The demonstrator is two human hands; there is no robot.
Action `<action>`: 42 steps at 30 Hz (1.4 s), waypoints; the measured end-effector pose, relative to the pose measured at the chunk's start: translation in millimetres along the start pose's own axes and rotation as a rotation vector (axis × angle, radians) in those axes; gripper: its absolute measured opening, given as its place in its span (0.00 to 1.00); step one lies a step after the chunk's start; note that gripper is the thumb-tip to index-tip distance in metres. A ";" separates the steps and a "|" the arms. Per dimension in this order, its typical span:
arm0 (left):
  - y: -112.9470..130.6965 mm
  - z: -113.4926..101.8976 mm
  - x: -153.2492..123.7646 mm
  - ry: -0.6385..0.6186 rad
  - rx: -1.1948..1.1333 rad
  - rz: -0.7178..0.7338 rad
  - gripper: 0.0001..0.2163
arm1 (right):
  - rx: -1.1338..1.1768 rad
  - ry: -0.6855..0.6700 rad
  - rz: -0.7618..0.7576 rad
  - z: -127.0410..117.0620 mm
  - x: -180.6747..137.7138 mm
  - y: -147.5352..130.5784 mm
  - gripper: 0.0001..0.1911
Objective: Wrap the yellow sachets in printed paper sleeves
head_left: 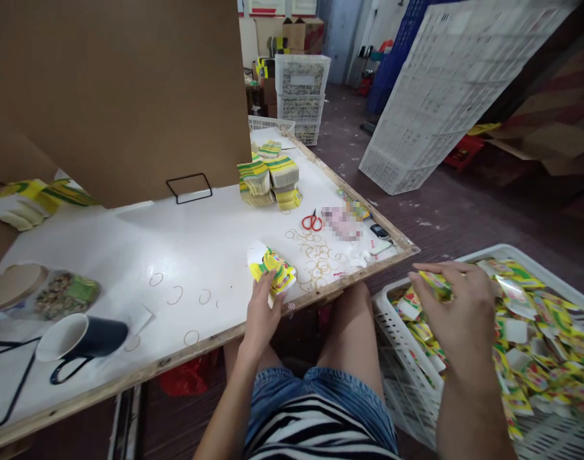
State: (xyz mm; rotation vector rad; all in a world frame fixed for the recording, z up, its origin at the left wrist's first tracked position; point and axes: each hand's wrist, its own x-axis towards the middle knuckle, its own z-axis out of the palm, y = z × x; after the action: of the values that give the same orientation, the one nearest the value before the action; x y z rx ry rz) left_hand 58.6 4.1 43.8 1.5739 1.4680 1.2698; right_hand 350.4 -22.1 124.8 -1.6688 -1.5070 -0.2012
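My left hand (266, 306) is closed on a small stack of yellow-and-green printed packets (278, 267) at the table's front edge. A white flap sticks out at the stack's far end. Over the near side of a white plastic basket (385, 313), my right hand (464, 306) has thumb and fingers curled around one yellow-and-green packet (436, 285). Many loose packets (536, 345) of the same kind fill that basket. Thin rubber bands (318, 259) lie scattered just right of the stack in my left hand.
Red-handled scissors (312, 222) and bundled packets (270, 176) lie farther back on the white table (177, 275). A dark mug (88, 342) and a black wire stand (14, 377) occupy the left. Stacked white crates (430, 108) lean into view beyond the basket.
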 end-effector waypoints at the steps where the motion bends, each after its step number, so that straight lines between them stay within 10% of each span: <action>1: -5.2 0.0 1.6 0.007 0.048 0.007 0.20 | 0.044 -0.041 -0.007 5.6 0.2 -0.4 0.15; 6: -15.9 1.8 -0.5 -0.013 0.046 0.012 0.18 | 0.445 -0.433 0.058 104.7 -17.9 -45.4 0.10; 12: -11.8 -5.1 -1.8 -0.032 -0.027 0.039 0.21 | 0.506 -0.552 0.180 185.9 -28.0 -89.9 0.17; 19: 0.0 -7.5 -3.6 0.253 -0.366 -0.089 0.21 | 0.994 -0.494 0.508 156.1 -33.1 -82.7 0.17; 26: 10.9 -10.3 0.2 -0.074 -0.848 -0.294 0.25 | 1.275 -0.633 0.649 122.8 -48.7 -98.2 0.18; 31: 21.4 -12.6 -6.1 -0.177 -0.912 -0.308 0.24 | 1.250 -0.713 0.605 109.9 -54.1 -101.5 0.18; 42: 17.8 -0.4 -4.8 0.049 -0.660 -0.276 0.22 | 0.935 -0.564 0.436 112.9 -67.1 -104.2 0.15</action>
State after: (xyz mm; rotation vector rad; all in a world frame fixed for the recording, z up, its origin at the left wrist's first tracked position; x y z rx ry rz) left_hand 65.1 -3.8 59.2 0.8814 1.0795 1.4336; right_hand 195.7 -5.9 62.3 -1.2364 -1.2395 1.1207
